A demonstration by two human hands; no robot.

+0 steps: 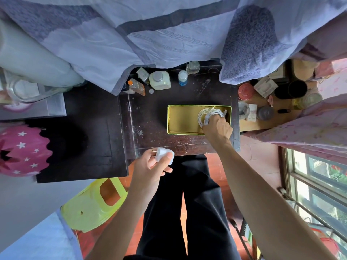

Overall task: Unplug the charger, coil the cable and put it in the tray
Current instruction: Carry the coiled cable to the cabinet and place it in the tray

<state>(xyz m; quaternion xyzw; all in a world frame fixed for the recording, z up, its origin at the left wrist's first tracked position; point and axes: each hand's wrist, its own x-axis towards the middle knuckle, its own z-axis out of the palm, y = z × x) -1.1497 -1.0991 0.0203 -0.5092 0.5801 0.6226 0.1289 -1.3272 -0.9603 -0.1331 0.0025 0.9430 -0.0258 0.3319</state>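
Beneath the right hand (pixel 216 128), the coiled cable (pixel 203 114) is gripped inside the tray (pixel 180 119). Left of it, the charger (pixel 165 155) is pinched in the left hand (pixel 150 167).

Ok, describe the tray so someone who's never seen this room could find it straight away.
Below the hanging blue sheet stands a dark wooden table. On its right half lies a shallow rectangular tray, where the right hand holds a coiled white cable. It alone is gold with a green rim; the bottles behind it are mostly clear or white.
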